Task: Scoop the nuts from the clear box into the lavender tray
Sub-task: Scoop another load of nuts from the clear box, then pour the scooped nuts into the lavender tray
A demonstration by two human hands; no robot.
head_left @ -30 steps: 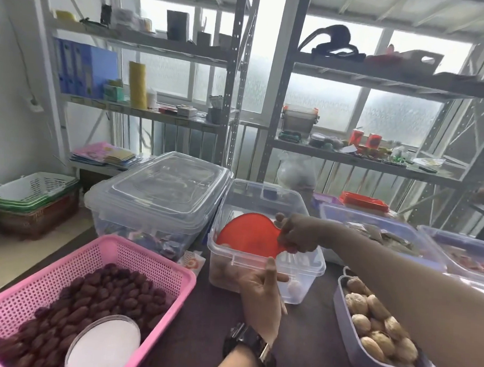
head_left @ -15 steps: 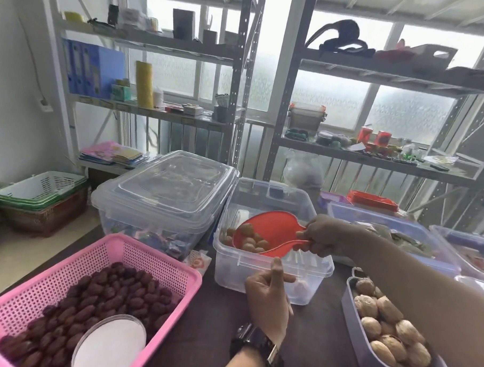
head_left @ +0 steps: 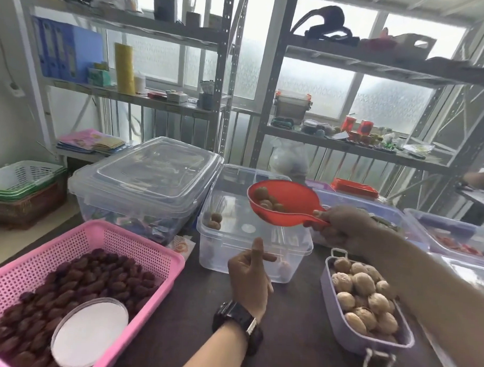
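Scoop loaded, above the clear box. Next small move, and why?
Probably carry the red scoop level, rightward and nearer, over the lavender tray before tipping. The right hand grips its handle, a few nuts sit in it, and it hangs above the clear box; the tray lies right of the box.

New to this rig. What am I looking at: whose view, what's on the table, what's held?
No robot here: these are a person's two bare hands, filmed by one wide-angle camera on their head, looking forward and down. The right hand grips a red scoop with a few nuts in it, above the clear box. The left hand holds nothing, by the box's front wall. On the dark table also sit the lavender tray of nuts, a pink basket and a lidded bin.
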